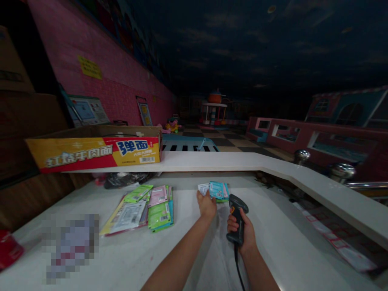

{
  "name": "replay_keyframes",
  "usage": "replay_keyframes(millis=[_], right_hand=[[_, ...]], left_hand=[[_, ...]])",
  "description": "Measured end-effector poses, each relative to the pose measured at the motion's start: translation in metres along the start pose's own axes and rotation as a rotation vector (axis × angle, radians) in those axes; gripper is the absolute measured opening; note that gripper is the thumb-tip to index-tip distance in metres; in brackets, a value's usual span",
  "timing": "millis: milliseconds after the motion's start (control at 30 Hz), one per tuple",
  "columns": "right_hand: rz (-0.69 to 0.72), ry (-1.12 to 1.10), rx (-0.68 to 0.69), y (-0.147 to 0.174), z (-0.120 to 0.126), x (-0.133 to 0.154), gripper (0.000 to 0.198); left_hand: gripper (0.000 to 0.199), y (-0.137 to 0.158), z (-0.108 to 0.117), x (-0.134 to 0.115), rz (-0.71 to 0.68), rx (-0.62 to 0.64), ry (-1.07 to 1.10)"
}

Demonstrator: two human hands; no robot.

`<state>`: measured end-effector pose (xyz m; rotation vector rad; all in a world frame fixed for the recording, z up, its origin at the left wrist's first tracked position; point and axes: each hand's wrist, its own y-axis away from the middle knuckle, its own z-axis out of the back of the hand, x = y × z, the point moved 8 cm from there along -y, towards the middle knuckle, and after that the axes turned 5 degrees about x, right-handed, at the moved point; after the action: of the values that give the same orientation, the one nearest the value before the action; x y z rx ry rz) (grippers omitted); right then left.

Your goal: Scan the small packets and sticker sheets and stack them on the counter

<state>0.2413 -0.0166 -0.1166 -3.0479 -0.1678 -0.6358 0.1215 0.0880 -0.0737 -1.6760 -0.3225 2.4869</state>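
Observation:
My right hand (247, 230) is wrapped round the grip of a dark barcode scanner (238, 220), whose cord hangs down toward me. The scanner's head points forward and left, near a small pile of blue packets (218, 190) with green edges beneath. At the left of that pile, my left hand (207, 205) is closed with its fingertips on a small white packet (203, 188). Farther left lie stacked green packets (159, 216), a pink packet (158, 195) and a flat clear-wrapped packet (130, 214). All of these rest on a white counter (188, 250).
A red and yellow noodle carton (100, 151) stands on the raised white ledge (212, 160) behind the counter. A black plastic bag (127, 180) lies under the ledge. Metal knobs (342, 171) rise at the right, and something red (9, 248) is at the left edge.

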Motion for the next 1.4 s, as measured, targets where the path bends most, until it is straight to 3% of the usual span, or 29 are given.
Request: replay_keyframes(millis=[167,267,433,533,667,833,933,1033,1100,1267,1400], right_hand=[[0.008,-0.033,-0.037,0.002,0.001,0.000,0.027],[0.006,-0.039,-0.033,0.004,-0.001,-0.001,0.026],[0.007,-0.068,-0.034,0.009,-0.003,-0.003,0.026],[0.015,-0.052,-0.034,0.011,-0.002,-0.003,0.026],[0.014,-0.064,-0.021,0.013,-0.001,-0.005,0.026],[0.000,-0.121,-0.021,0.012,0.000,-0.009,0.025],[-0.003,-0.118,-0.023,0.010,0.002,-0.010,0.022],[0.003,-0.118,-0.027,0.009,0.005,-0.010,0.021],[0.002,-0.125,-0.036,0.008,0.006,-0.009,0.021],[-0.006,-0.123,-0.047,0.009,0.004,-0.009,0.022],[0.001,-0.123,-0.044,0.011,0.001,-0.008,0.020]], left_hand=[[0.047,-0.001,-0.007,-0.007,-0.045,-0.017,-0.155],[0.048,0.002,-0.005,-0.006,0.000,0.004,-0.224],[0.044,0.008,0.024,-0.011,-0.003,0.033,-0.392],[0.041,0.005,0.068,-0.018,-0.063,0.002,-0.533],[0.038,-0.009,0.154,-0.023,-0.075,-0.085,-0.792],[0.034,-0.023,0.275,0.001,0.175,-0.254,-1.009],[0.036,-0.029,0.315,0.031,0.361,-0.195,-1.019],[0.038,-0.034,0.323,0.055,0.430,-0.053,-0.956],[0.038,-0.035,0.322,0.060,0.403,-0.047,-0.937],[0.056,-0.036,0.330,0.038,0.237,-0.248,-0.851],[0.037,-0.040,0.339,0.010,0.050,-0.370,-0.592]])
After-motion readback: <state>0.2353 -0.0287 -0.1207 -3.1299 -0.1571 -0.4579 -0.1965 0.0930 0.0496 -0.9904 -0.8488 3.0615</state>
